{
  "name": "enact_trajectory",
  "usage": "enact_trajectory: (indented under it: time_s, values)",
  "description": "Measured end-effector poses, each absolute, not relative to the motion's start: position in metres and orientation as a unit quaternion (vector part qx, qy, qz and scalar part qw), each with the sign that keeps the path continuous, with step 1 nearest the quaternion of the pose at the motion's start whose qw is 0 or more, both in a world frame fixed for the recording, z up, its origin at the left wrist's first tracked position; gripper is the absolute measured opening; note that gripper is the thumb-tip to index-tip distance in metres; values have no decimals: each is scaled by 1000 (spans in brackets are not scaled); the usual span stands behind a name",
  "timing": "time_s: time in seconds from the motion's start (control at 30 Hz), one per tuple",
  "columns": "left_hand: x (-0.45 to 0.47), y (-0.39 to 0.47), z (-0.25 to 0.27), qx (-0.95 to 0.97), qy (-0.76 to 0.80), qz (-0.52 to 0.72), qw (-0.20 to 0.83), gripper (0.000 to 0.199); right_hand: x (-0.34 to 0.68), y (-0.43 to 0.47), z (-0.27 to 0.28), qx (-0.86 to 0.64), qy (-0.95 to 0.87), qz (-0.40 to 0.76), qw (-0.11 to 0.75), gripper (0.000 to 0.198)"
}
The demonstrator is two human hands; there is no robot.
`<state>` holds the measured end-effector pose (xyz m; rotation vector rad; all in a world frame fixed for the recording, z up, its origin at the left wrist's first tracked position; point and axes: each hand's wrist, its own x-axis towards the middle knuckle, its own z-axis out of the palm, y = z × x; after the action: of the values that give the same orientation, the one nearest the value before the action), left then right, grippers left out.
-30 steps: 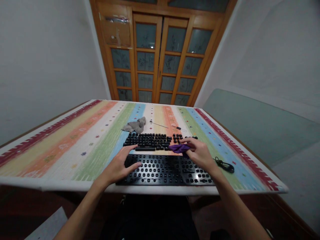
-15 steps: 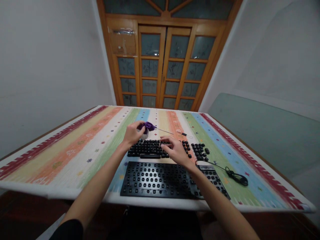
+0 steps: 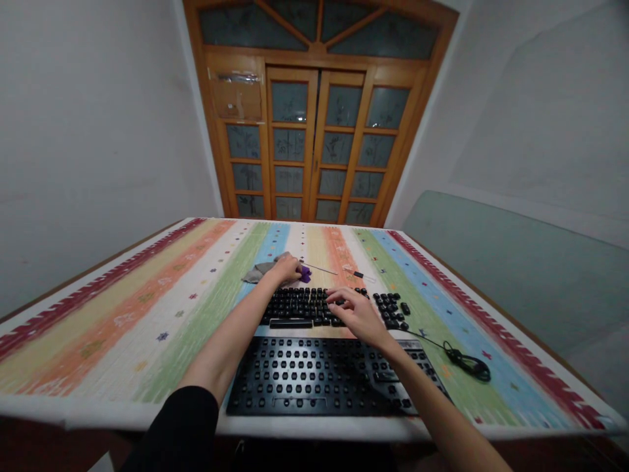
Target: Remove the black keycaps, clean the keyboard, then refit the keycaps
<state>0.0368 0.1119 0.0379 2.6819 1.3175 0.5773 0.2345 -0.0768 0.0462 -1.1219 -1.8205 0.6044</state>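
Observation:
Beyond the rows of keycaps, my left hand (image 3: 288,267) has its fingers closed on a bunched purple cloth (image 3: 306,274) low at the tabletop. A grey cloth (image 3: 256,273) lies beside and partly behind that wrist. My right hand (image 3: 358,316) hovers over the right part of the loose black keycaps (image 3: 297,304), its fingers loosely bent and thumb apart, with nothing visible in them. Nearer to me lies the black keyboard base (image 3: 289,377), its key sockets bare over most of its surface. My right forearm covers part of its right side.
A thin rod (image 3: 322,269) lies past the purple cloth, and a small black-and-clear item (image 3: 358,275) is to its right. More keycaps (image 3: 390,308) sit at the right. A bundled black cable (image 3: 466,364) rests on the striped tablecloth (image 3: 162,308).
My left hand has lowered the purple cloth to the table, and the grey cloth now shows beside it. My right hand stays over the keycaps. The view has tilted up slightly.

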Motion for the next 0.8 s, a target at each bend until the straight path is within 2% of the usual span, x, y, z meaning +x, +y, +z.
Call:
enact_trajectory:
  time_s: [0.2, 0.4, 0.63, 0.7, 0.8]
  values:
    - [-4, 110, 54, 879, 434, 193, 39, 28, 252, -85, 38, -464, -743, 230, 424, 16]
    - [-69, 86, 50, 899, 409, 116, 105, 18, 245, -118, 23, -447, -802, 204, 339, 21]
    - [-90, 72, 21, 892, 421, 113, 118, 21, 247, -151, 14, -412, -872, 170, 204, 79]
    - [-89, 74, 18, 891, 421, 118, 118, 21, 255, -156, 9, -418, -874, 160, 188, 89]
    - [-89, 78, 15, 889, 424, 126, 120, 20, 272, -165, 0, -447, -865, 151, 173, 93]
